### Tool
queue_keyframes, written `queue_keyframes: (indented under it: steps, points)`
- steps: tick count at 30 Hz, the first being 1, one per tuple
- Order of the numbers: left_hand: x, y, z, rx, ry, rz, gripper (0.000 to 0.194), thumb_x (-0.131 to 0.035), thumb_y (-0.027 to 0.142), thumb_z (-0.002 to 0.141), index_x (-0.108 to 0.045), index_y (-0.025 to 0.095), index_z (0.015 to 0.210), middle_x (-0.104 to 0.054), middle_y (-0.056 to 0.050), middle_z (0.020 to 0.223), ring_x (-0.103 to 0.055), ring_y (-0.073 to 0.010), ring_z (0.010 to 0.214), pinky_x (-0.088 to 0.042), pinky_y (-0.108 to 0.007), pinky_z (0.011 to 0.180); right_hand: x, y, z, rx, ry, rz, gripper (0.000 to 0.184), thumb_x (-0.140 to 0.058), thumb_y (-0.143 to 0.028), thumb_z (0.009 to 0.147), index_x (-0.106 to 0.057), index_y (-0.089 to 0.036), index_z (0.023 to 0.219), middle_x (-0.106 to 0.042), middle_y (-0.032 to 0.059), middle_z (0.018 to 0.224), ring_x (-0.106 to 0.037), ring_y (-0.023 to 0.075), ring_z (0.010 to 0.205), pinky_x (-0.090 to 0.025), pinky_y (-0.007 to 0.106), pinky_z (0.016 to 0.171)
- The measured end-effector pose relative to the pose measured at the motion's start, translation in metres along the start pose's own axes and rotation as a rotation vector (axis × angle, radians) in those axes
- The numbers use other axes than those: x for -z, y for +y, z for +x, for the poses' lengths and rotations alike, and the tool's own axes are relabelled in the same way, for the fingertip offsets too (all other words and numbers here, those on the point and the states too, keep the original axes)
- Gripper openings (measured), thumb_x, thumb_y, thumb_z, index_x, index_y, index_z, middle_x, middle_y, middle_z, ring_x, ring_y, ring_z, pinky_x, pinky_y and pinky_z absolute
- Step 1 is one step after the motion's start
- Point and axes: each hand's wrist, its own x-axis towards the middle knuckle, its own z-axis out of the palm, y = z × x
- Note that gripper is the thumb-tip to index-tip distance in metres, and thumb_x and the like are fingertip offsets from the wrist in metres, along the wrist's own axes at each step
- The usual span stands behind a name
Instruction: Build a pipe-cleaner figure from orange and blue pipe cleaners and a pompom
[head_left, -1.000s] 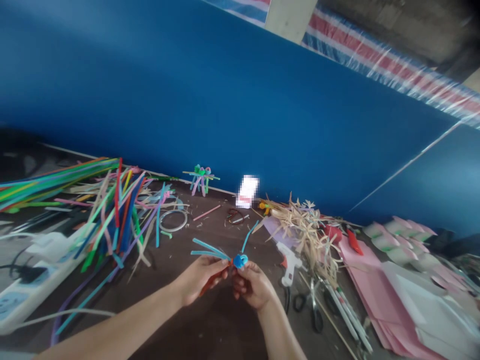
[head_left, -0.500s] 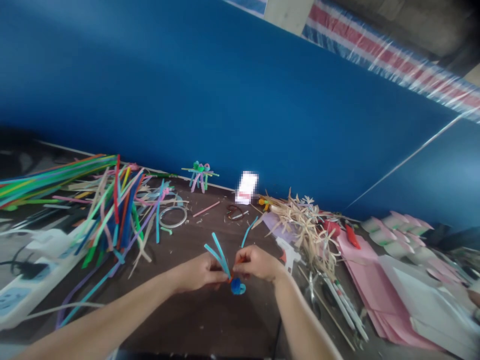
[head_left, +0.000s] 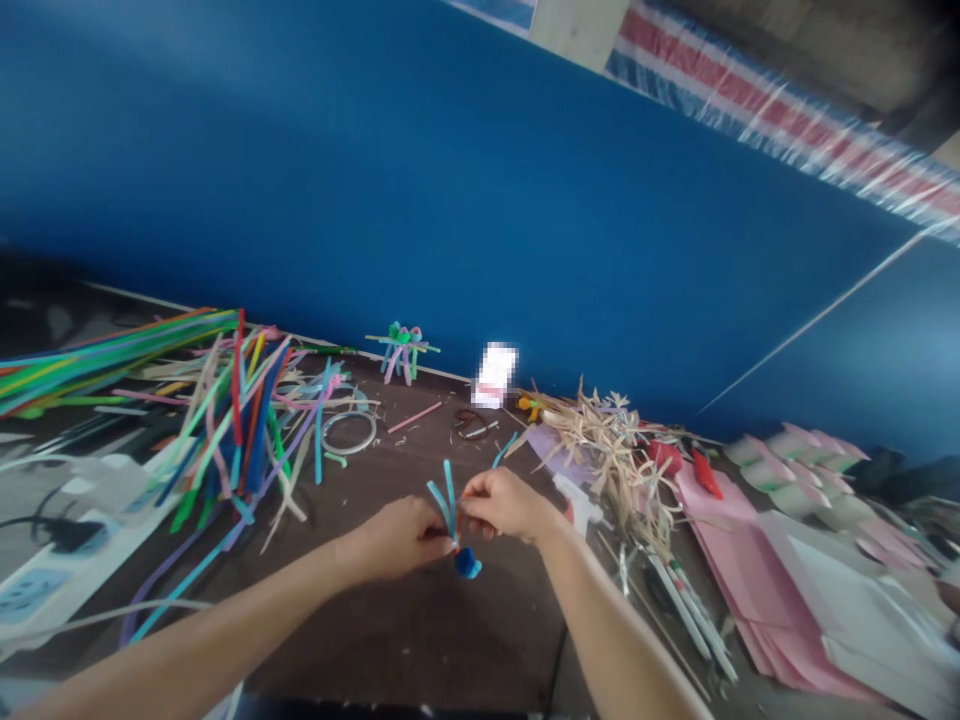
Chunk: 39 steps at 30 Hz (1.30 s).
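Two bare forearms reach in from the bottom of the frame over a dark brown counter (head_left: 420, 640). At centre, the left hand (head_left: 397, 538) and the right hand (head_left: 506, 503) are both closed, nearly touching, with their fingertips pinched together. Between them are gripped the stems of light blue pipe cleaners (head_left: 448, 505), which rise in a narrow V. A small blue ball (head_left: 468, 563) is held just below the pinch, above the counter; its join with the stems is partly hidden by the fingers.

The step in hand is judged to be the joining of the stems at the ball, and a firm, tight twist seems called for next, with the pinch kept steady.

No box, tray or other container can be made out; the materials are laid loose on the counter. At the left of the frame, a heap of multicoloured pipe cleaners (head_left: 232, 420) is spread, with a wire ring (head_left: 349, 432) beside it and a white power strip (head_left: 37, 590) at the lower left. At upper centre, a small pipe-cleaner figure (head_left: 401, 352) stands against a blue wall (head_left: 450, 200). To the right, dried straw (head_left: 615, 460), a white hot glue gun (head_left: 579, 505) and stacked pink paper sheets (head_left: 742, 610) are placed.
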Motion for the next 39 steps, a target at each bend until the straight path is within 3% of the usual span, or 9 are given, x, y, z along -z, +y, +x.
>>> queue_keyframes:
  steps: [5, 12, 16, 19, 26, 34, 39]
  points:
    - [-0.006, -0.006, 0.004, 0.019, 0.082, 0.279, 0.02, -0.05, 0.028, 0.066, -0.059, 0.018, 0.051, -0.051, 0.0, 0.046, -0.042, -0.0124, 0.044, -0.019, -0.022, 0.046, -0.009, -0.008, -0.007, 0.179, 0.255, -0.464, 0.019, -0.052, -0.025, 0.073, -0.064, -0.016, 0.061, -0.057, -0.0018, 0.054, -0.051, 0.0087, 0.053, -0.031, 0.019, 0.049]
    - [-0.006, -0.014, 0.006, 0.01, 0.106, 0.256, 0.019, -0.052, 0.029, 0.066, -0.055, 0.018, 0.051, -0.052, 0.0, 0.047, -0.048, -0.0139, 0.048, -0.023, -0.022, 0.047, -0.022, -0.024, -0.021, 0.341, 0.311, -0.77, 0.013, -0.054, -0.022, 0.076, -0.066, -0.021, 0.072, -0.055, -0.0003, 0.077, -0.052, 0.0112, 0.072, -0.035, 0.021, 0.06]
    - [-0.002, -0.019, 0.01, 0.166, 0.075, 0.051, 0.03, -0.051, 0.03, 0.065, -0.042, 0.017, 0.039, -0.038, 0.004, 0.035, -0.039, -0.0099, 0.039, -0.022, -0.021, 0.043, -0.025, -0.023, -0.029, 0.441, 0.331, -0.793, 0.014, -0.053, -0.024, 0.079, -0.065, -0.021, 0.073, -0.053, 0.0, 0.079, -0.049, 0.0123, 0.078, -0.036, 0.021, 0.065]
    - [-0.001, -0.024, 0.014, 0.265, 0.1, -0.219, 0.03, -0.049, 0.035, 0.066, -0.044, 0.017, 0.044, -0.039, 0.005, 0.036, -0.031, -0.007, 0.035, -0.02, -0.021, 0.04, -0.034, -0.016, -0.034, 0.434, 0.405, -0.783, 0.013, -0.051, -0.023, 0.081, -0.064, -0.022, 0.078, -0.053, 0.0003, 0.076, -0.048, 0.013, 0.077, -0.036, 0.022, 0.065]
    - [-0.006, -0.028, 0.019, 0.31, 0.144, -0.57, 0.032, -0.054, 0.043, 0.062, -0.044, 0.016, 0.05, -0.038, 0.007, 0.039, -0.028, -0.0043, 0.032, -0.016, -0.019, 0.035, -0.07, 0.007, -0.038, 0.345, 0.509, -0.822, 0.014, -0.048, -0.015, 0.081, -0.06, -0.021, 0.076, -0.058, 0.0022, 0.071, -0.051, 0.0142, 0.068, -0.033, 0.023, 0.058]
    - [-0.011, -0.037, 0.018, 0.303, 0.097, -0.607, 0.03, -0.052, 0.041, 0.065, -0.05, 0.014, 0.052, -0.042, 0.006, 0.042, -0.032, -0.0051, 0.034, -0.018, -0.019, 0.036, -0.073, 0.014, -0.037, 0.304, 0.469, -0.84, 0.015, -0.047, -0.016, 0.082, -0.059, -0.021, 0.074, -0.061, 0.0013, 0.067, -0.055, 0.0138, 0.061, -0.029, 0.024, 0.053]
    - [-0.009, -0.03, 0.016, 0.292, 0.094, -0.59, 0.03, -0.051, 0.04, 0.065, -0.05, 0.014, 0.049, -0.041, 0.006, 0.039, -0.032, -0.0053, 0.033, -0.019, -0.02, 0.037, -0.072, 0.013, -0.037, 0.283, 0.473, -0.835, 0.018, -0.046, -0.018, 0.082, -0.057, -0.02, 0.069, -0.062, 0.0013, 0.064, -0.056, 0.0138, 0.058, -0.029, 0.024, 0.053]
